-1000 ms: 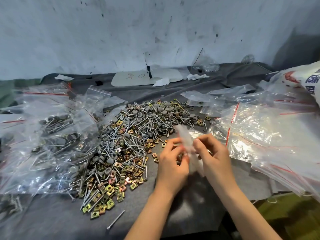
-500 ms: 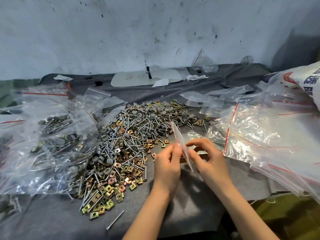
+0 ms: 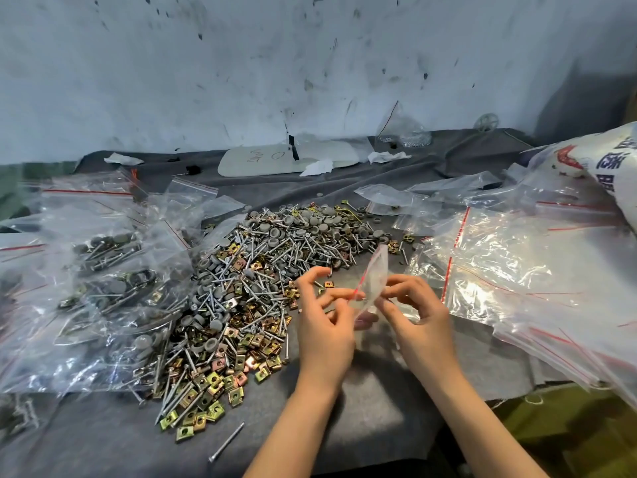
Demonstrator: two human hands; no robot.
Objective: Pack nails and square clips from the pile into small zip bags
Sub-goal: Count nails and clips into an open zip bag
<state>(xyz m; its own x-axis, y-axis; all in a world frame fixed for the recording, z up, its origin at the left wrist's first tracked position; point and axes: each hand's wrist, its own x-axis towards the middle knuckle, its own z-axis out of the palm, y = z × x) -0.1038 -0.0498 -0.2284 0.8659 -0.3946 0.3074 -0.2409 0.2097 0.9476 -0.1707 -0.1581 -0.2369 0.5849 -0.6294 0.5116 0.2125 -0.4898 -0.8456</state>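
A big pile of nails, grey caps and brass-coloured square clips (image 3: 248, 298) lies on the grey cloth, left of centre. Just to its right, my left hand (image 3: 324, 326) and my right hand (image 3: 417, 315) both pinch one small clear zip bag (image 3: 374, 274) with a red seal line. The bag stands on edge between my fingertips, its top tilted up and to the right. I see nothing inside it.
Filled zip bags (image 3: 103, 270) are heaped at the left. A stack of unfilled zip bags (image 3: 517, 270) spreads over the right side, with a printed white sack (image 3: 606, 167) behind it. One loose nail (image 3: 227, 441) lies near the front edge. A stained wall stands behind.
Both hands have kept hold of the small bag. It has turned from nearly edge-on to showing its face and red seal line, and my fingers have shifted along its mouth.
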